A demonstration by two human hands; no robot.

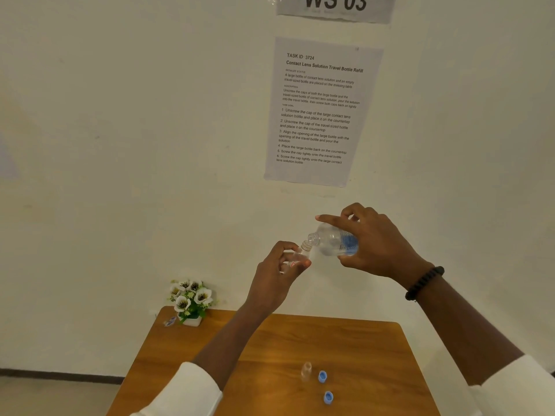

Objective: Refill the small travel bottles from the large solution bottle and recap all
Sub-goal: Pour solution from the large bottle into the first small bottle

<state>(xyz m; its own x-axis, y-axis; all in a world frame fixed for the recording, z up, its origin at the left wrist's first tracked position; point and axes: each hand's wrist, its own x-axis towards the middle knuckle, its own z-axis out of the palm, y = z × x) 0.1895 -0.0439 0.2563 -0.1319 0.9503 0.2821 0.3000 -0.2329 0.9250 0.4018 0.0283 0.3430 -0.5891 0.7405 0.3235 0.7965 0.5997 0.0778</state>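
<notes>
My right hand (377, 241) grips the large clear solution bottle (332, 240), which has a blue label and no cap. It is tipped on its side, mouth pointing left. My left hand (277, 270) pinches a small clear travel bottle (301, 255) held up in the air, its open neck right under the large bottle's mouth. A second small clear bottle (306, 370) stands uncapped on the wooden table (240, 370). Two blue caps (322, 376) (328, 397) lie just right of it.
A small white pot of artificial flowers (190, 298) stands at the table's back left corner, with a small object (170, 321) beside it. A printed task sheet (319, 109) hangs on the white wall behind the table.
</notes>
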